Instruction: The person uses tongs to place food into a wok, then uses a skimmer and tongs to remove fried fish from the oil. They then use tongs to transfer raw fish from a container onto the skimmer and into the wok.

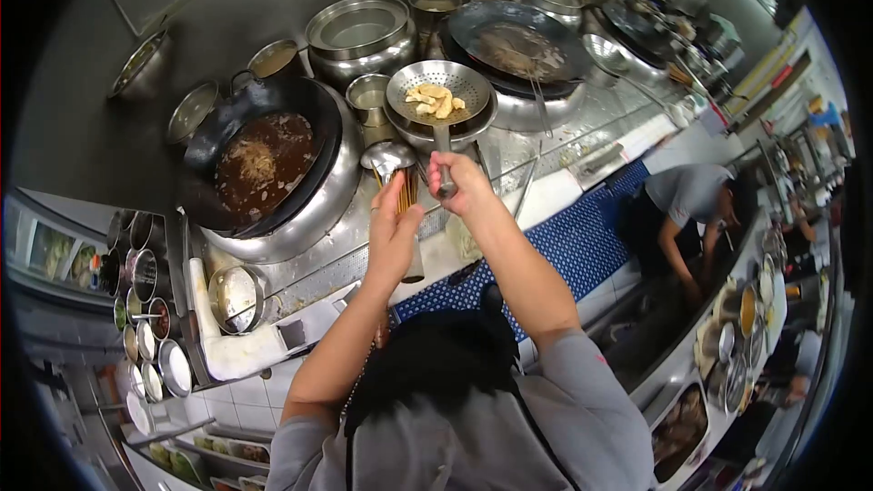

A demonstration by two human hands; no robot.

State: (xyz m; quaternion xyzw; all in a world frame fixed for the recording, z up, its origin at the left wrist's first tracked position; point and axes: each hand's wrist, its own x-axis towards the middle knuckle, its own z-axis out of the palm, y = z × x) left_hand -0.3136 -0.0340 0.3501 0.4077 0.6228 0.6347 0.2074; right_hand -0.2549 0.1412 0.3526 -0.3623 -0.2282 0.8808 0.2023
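My right hand [462, 184] is closed round the handle of a perforated metal strainer [400, 91], which is held level above a metal bowl [486, 120]. Several pale yellow pieces of food [436, 101] lie in the strainer. My left hand [392, 241] has its fingers stretched out, beside a metal ladle [387, 156] and a bunch of thin wooden sticks [407, 189]. Its palm side is partly hidden, but no grip on the ladle shows. Left of the hands stands a black wok [205, 184] containing dark brown liquid with bits floating in it [264, 164].
Behind the strainer sit a lidded steel pot [356, 32] and a second wok [509, 41]. A skimmer [538, 105] rests at that wok's rim. Several seasoning containers [175, 368] stand at left. A co-worker [687, 209] bends over a counter at right.
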